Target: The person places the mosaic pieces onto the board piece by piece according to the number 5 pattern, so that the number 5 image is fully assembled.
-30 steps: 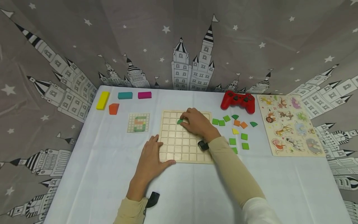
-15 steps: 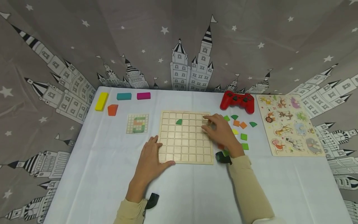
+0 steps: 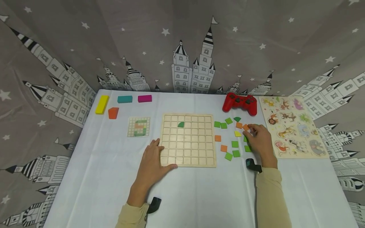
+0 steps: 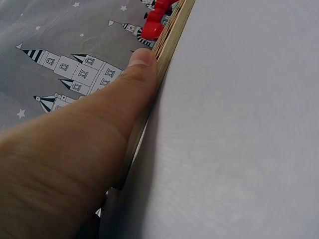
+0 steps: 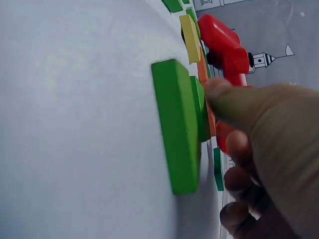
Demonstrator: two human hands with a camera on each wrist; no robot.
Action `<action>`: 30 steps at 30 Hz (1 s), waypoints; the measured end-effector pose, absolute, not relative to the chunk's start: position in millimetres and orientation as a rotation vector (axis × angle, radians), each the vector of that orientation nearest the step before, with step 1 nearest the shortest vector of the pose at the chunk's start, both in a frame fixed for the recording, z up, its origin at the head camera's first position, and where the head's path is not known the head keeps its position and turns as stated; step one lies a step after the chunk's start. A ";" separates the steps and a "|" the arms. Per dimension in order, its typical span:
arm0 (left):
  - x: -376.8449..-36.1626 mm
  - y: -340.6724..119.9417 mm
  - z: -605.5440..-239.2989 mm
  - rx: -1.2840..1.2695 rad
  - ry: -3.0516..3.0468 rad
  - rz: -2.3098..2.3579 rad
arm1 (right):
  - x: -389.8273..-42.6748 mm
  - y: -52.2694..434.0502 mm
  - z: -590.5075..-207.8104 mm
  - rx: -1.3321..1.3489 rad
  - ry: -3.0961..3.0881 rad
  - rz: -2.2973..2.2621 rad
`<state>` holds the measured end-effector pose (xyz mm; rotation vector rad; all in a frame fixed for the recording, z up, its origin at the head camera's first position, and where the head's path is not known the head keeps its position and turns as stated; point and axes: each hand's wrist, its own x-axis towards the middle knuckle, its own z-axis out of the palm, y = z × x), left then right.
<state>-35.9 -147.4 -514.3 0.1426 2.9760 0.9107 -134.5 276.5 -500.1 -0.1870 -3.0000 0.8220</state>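
My left hand (image 3: 151, 161) rests at the near left corner of the wooden grid board (image 3: 188, 146); its thumb lies along the front edge, also seen in the left wrist view. One dark green quarter-round tile (image 3: 181, 124) sits in a cell toward the board's upper left. My right hand (image 3: 260, 142) is over the right side of the loose tiles, thumb and fingers apart. In the right wrist view a dark green tile (image 5: 218, 169) lies by its fingertips, beyond a green square tile (image 5: 174, 127). Nothing shows held in that hand.
Several green, orange and yellow tiles (image 3: 238, 134) lie right of the board. A pattern card (image 3: 138, 127) is left of it. Coloured blocks (image 3: 124, 99) stand at the back left, a red game controller (image 3: 240, 103) at the back right, beside an animal puzzle board (image 3: 293, 126).
The right hand has let go of the dark green tile on the board and moved right, across to the loose tiles. My left hand stays at the board's corner.
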 end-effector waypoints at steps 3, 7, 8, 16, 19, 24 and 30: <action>-35.4 -148.0 -514.2 0.143 2.976 0.911 | -136.9 278.5 -501.4 -0.227 -3.021 0.800; -35.0 -147.9 -514.6 0.145 2.972 0.916 | -138.5 278.2 -502.6 -0.275 -3.018 0.797; -34.7 -147.9 -514.6 0.143 2.971 0.917 | -138.6 277.9 -502.9 -0.284 -3.018 0.797; -33.6 -147.7 -513.4 0.166 3.009 0.911 | -141.4 275.5 -503.8 -0.322 -3.050 0.783; -33.7 -147.5 -514.1 0.179 3.026 0.910 | -141.5 275.5 -506.2 -0.301 -3.044 0.765; -34.3 -147.9 -515.5 0.167 3.015 0.901 | -138.7 271.1 -502.7 -0.273 -3.002 0.801; -33.8 -148.4 -515.1 0.165 3.005 0.900 | -135.0 252.0 -488.4 -0.178 -2.961 0.879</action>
